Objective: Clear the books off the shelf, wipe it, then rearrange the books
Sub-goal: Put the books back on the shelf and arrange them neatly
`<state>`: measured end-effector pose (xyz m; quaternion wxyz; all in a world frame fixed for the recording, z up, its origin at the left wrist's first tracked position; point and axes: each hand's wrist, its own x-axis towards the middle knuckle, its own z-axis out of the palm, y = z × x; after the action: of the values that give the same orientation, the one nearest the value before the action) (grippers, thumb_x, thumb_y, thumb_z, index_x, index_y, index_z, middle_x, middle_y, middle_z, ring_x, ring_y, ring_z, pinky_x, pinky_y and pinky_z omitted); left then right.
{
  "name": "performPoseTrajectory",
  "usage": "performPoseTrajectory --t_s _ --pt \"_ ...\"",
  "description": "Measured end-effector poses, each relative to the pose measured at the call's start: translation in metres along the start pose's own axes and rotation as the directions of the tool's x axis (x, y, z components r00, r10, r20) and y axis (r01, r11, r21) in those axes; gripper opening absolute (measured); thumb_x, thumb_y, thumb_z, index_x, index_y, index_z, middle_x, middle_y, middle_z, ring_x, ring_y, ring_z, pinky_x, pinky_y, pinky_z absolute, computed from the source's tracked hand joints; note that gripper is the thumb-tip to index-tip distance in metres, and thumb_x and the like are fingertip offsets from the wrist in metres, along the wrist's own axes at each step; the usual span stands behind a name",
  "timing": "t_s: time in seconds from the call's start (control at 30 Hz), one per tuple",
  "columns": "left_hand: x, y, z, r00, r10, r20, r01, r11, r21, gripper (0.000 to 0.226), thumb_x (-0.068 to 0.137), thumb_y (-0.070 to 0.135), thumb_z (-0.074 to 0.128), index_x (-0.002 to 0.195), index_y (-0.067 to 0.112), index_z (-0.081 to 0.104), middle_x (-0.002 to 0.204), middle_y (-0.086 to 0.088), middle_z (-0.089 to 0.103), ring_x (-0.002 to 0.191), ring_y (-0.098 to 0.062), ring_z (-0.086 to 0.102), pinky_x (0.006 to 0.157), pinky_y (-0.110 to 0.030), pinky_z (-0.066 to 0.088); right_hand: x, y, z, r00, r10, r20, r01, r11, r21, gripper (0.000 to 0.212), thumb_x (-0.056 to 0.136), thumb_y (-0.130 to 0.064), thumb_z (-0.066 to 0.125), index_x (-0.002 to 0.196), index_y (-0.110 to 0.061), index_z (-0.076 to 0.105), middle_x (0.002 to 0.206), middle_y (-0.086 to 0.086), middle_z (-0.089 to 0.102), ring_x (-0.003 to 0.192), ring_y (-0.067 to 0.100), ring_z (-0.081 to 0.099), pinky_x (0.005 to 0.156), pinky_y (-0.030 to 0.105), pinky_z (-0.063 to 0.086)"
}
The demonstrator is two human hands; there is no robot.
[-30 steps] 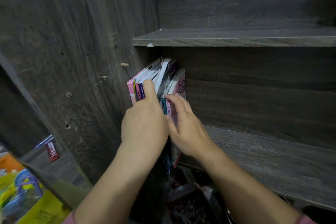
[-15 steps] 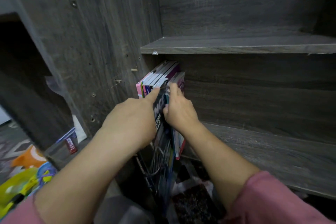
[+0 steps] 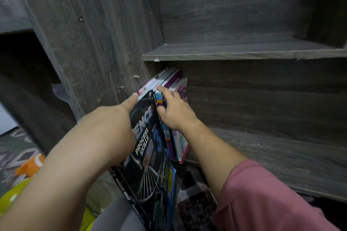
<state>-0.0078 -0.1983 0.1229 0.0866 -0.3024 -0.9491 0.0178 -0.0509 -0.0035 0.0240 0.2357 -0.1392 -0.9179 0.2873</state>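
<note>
Books (image 3: 170,82) stand packed at the left end of the shelf (image 3: 272,155), tight against the side wall. Clearing looks barely begun, with wiping and rearranging all to come. Left hand (image 3: 110,129) grips a black workbook (image 3: 150,157), tilted half out of the row. Right hand (image 3: 177,116) presses straight fingers on the thin, colourful spines beside it.

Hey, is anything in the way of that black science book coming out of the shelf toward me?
Nothing visible blocks it. The black science book, held by the left hand, leans out past the shelf edge. The right hand rests on the upright books beside it, not across its path.
</note>
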Motion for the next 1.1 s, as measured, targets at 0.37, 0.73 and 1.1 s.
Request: performPoseTrajectory --t_s 0.37,0.73,1.1 --pt "0.006 -0.001 0.004 0.998 -0.028 0.059 0.033 0.995 -0.091 0.080 0.094 0.035 0.056 0.151 0.044 0.001 0.135 -0.002 0.056 0.118 -0.022 0.055 0.089 -0.028 0.046 0.011 0.004 -0.003 0.998 0.003 -0.069 0.001 0.998 0.063 0.037 0.096 -0.039 0.054 0.123 -0.022 0.038 0.127 0.013 0.054 0.103 0.037 0.058 0.076 0.038 0.046" --pt "0.028 0.004 -0.008 0.995 0.069 0.066 -0.066 0.997 -0.035 0.071 0.094 0.035 0.055 0.150 0.047 0.013 0.139 0.002 0.053 0.123 -0.022 0.051 0.090 -0.026 0.042 -0.018 0.059 -0.047 0.942 0.281 -0.181 -0.232 0.940 0.250 0.057 0.082 -0.010 0.070 0.120 -0.031 0.034 0.101 -0.001 0.053 0.085 0.017 0.060 0.067 0.031 0.052" --pt "0.085 0.040 -0.001 0.997 0.038 -0.067 -0.038 0.999 -0.002 0.078 0.092 0.015 0.054 0.152 0.043 0.012 0.146 -0.008 0.046 0.119 -0.028 0.054 0.082 -0.033 0.047 -0.052 0.081 -0.060 0.888 0.336 -0.314 -0.264 0.932 0.249 0.048 0.084 -0.010 0.065 0.111 -0.032 0.031 0.110 0.002 0.054 0.093 0.024 0.060 0.076 0.045 0.056"
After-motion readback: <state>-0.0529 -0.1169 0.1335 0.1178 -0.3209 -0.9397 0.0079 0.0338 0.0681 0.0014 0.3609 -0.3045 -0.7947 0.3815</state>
